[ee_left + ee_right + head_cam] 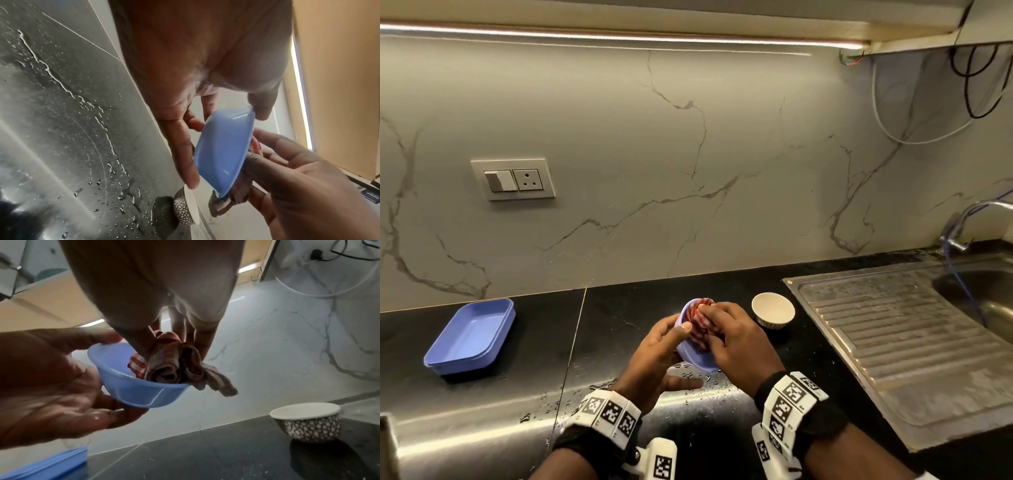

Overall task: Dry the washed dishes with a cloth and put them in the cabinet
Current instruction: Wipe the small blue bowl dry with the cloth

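Note:
A small blue plastic bowl [693, 354] [222, 152] [139, 392] is held tilted above the black counter. My left hand [661, 346] [51, 386] grips it, thumb on the rim and fingers under the base. A bunched red-and-white checked cloth [700, 327] [174, 363] fills the bowl's inside, and my right hand [729, 339] [164, 340] pinches it and presses it in. One end of the cloth hangs over the rim. A white cup with a dark patterned outside [773, 310] [306, 421] [185, 209] stands on the counter to the right.
A blue rectangular tray [469, 337] lies on the counter at the left. A steel sink drainboard [900, 342] and tap [976, 219] are at the right. Water drops [599, 387] lie on the counter's steel front strip. A wall socket [513, 179] sits on the marble backsplash.

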A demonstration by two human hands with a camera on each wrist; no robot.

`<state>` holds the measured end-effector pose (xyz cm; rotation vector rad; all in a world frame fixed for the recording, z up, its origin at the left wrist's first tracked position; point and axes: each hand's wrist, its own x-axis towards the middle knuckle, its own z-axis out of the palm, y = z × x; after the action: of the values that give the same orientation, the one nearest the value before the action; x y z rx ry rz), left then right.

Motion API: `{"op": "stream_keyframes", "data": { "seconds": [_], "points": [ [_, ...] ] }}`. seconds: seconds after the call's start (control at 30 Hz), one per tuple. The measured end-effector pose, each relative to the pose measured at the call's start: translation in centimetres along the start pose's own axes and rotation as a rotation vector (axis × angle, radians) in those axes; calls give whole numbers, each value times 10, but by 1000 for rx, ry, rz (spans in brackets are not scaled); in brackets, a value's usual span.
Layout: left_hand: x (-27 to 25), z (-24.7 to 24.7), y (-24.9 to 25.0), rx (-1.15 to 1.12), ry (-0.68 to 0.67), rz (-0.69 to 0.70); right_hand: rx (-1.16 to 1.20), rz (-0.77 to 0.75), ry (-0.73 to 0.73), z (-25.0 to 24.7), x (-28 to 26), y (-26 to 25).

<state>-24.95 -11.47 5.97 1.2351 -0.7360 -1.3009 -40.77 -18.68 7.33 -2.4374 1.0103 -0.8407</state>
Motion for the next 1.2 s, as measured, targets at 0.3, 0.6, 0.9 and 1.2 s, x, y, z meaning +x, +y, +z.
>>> {"op": "stream_keyframes", "data": {
  "seconds": [0.3, 0.6, 0.9, 1.2],
  "points": [
    [4, -13, 4, -60, -42, 69, 208, -23, 100, -2, -7, -8],
    [6, -2, 36, 335, 39, 244, 178, -2, 185, -15, -7, 5],
    [18, -3, 50, 713, -14, 335, 186, -12, 200, -16, -14, 8],
    [1, 3, 58, 471, 53, 284, 233, -115, 252, -18, -10, -2]
  ]
}}
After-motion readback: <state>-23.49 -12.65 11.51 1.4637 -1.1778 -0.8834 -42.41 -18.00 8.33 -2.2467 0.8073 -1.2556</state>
